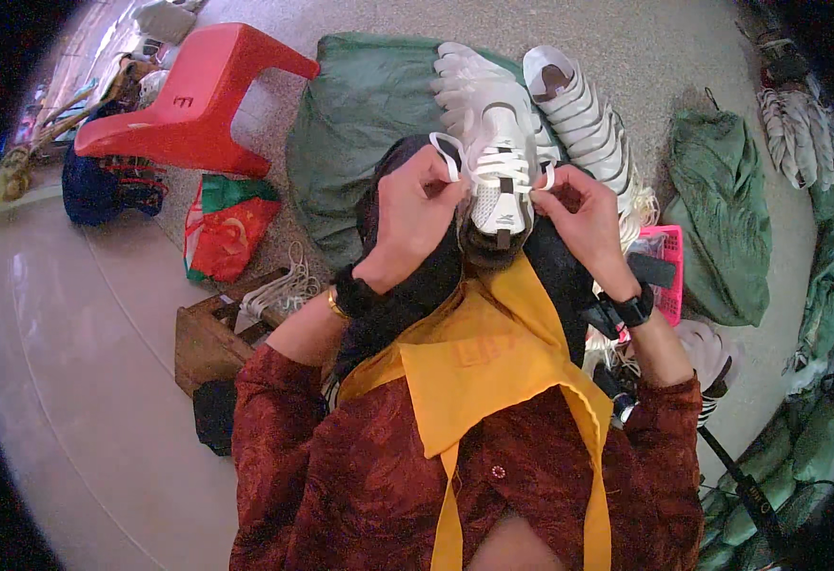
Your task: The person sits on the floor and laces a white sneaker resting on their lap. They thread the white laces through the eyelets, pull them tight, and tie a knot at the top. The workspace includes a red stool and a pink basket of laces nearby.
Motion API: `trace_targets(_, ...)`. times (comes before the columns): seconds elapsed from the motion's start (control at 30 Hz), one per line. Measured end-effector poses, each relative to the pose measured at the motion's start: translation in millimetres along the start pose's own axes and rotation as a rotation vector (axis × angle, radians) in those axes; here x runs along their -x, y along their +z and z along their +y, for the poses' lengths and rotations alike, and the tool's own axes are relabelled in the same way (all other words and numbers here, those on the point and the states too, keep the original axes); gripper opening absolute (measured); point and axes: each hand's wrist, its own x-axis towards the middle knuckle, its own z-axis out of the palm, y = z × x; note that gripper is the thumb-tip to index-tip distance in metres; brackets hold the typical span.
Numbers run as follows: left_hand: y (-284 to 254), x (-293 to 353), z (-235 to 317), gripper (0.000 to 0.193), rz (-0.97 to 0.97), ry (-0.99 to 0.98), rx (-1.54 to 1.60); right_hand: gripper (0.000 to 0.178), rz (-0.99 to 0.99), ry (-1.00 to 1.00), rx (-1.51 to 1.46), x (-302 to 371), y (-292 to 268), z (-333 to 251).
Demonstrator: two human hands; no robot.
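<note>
A white sneaker with a black pull tab stands between my knees, its tongue end toward me. White shoelace crosses its upper in several rows. My left hand is beside the shoe, thumb and fingers pinching one end of the lace, which rises in a loop above them. On the other side my right hand pinches the other lace end close to the eyelets. Both forearms come up from below over a yellow apron. The fingertips partly hide the lace ends.
Rows of white shoe uppers lie ahead on a green cloth. A red plastic chair stands far left. A wooden box with white laces sits near my left arm. At right are a pink basket and a green sack.
</note>
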Motion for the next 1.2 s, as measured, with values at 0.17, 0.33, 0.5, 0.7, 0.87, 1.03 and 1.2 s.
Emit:
trace_targets(0.17,-1,-3,5,0.016,-0.002,0.073,-0.286,0.007,0.008,0.011,-0.057,0,1,-3)
trace_targets(0.33,3,-4,6,0.02,-0.003,0.045,-0.322,0.009,0.056,-0.137,0.161,2,8,-13)
trace_targets(0.5,-1,-1,10,0.03,0.071,0.005,-0.375,0.018,0.103,-0.069,0.183,4,-1,-19)
trace_targets(0.7,2,4,13,0.027,0.108,0.164,-0.375,0.022,0.127,-0.358,0.365,18,3,-44)
trace_targets(0.87,2,3,3,0.019,0.045,0.279,-0.361,0.023,0.069,-0.331,0.418,15,4,-41)
trace_targets(1.03,1,8,6,0.02,0.01,0.28,-0.343,0.021,0.136,-0.22,0.342,19,10,-35)
trace_targets(1.2,0,12,13,0.023,-0.047,0.313,-0.376,0.02,0.164,-0.173,0.353,18,16,-34)
